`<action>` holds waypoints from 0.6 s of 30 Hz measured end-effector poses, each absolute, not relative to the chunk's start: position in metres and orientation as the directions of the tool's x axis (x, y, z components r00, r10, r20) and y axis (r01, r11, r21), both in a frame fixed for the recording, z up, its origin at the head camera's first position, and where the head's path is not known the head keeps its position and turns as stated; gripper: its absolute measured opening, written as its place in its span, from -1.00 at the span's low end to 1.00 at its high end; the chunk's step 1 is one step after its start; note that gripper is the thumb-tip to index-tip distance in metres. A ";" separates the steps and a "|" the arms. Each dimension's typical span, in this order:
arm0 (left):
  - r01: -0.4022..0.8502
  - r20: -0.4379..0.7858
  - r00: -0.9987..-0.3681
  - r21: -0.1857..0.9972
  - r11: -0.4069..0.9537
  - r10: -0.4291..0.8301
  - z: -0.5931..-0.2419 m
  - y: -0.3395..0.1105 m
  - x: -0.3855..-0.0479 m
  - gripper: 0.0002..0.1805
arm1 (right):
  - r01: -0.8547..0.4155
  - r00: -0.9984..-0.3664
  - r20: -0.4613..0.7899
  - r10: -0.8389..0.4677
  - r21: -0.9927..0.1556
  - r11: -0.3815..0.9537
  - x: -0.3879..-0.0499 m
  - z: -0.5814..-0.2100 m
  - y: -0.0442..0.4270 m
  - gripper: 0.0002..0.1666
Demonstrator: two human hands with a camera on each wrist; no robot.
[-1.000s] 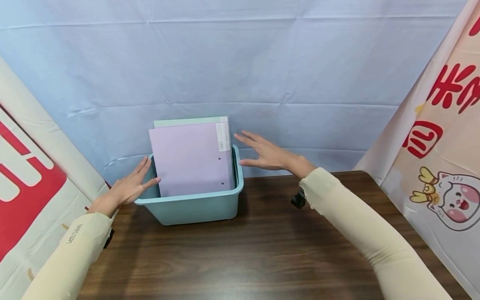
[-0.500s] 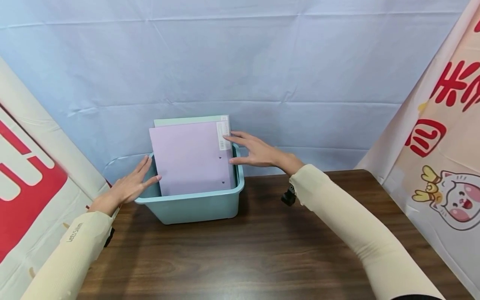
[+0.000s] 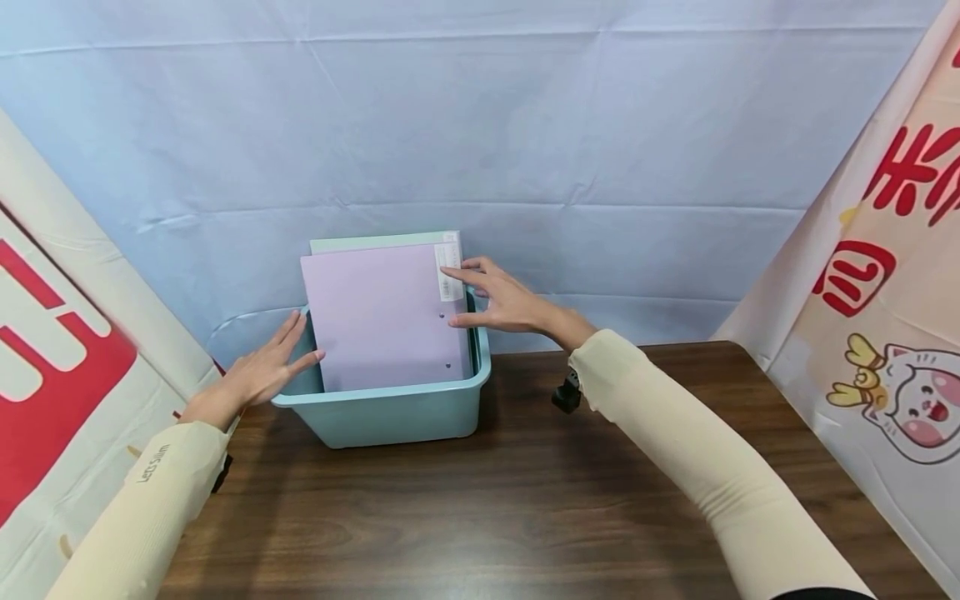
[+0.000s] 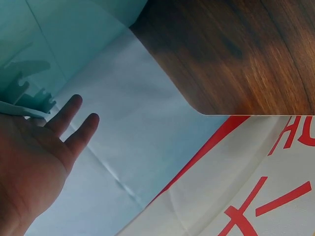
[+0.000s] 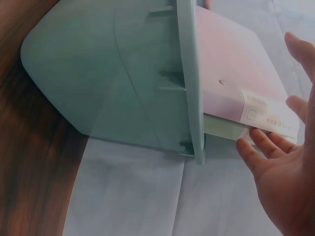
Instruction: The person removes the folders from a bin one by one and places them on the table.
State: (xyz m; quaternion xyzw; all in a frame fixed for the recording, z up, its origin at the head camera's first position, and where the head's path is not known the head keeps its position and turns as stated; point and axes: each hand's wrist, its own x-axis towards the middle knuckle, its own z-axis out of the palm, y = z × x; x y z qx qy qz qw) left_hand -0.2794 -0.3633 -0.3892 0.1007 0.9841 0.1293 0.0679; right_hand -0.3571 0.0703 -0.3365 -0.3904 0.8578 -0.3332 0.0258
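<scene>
Right hand now at folder edge; left hand, bin same as before

Right hand (image 3: 508, 302) has come in from beside the purple folder (image 3: 382, 325) to overlap its right edge; left hand (image 3: 258, 371) hasn't shifted noticeably.

Purple folder stands upright, leaning slightly back, in blue bin (image 3: 390, 421), green folder (image 3: 412, 238) behind it. Bin sits on wood table (image 3: 525, 500).

Right: fingers wide, thumb apart, no grip. Forefinger in front of label (image 3: 450, 287); right wrist view puts lower fingertips at the folders' spine side, contact unclear. Left: fingers straight and wide at bin's left rim, thumb near folder's left edge, nothing held; can't tell if it presses on the rim.

Handling, my guess: folder light, stiff, smooth, a bit slippery, not fragile. Contents hidden, so weight unsure. Best hold: spine (image 5: 224, 105) side above the rim, thumb on front cover. Green folder sits close behind, could get pinched along with it.
</scene>
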 end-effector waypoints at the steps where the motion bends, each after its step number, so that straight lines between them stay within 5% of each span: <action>1: 0.180 -0.107 -0.971 0.270 0.946 0.215 -0.389 -0.363 -0.279 0.04 | -0.649 -0.694 0.220 -0.686 -0.603 0.463 -0.357 -0.337 0.070 0.08; 18: 0.168 -0.098 -0.974 0.299 0.939 0.205 -0.392 -0.365 -0.278 0.03 | -0.629 -0.704 0.226 -0.674 -0.639 0.442 -0.360 -0.334 0.057 -0.04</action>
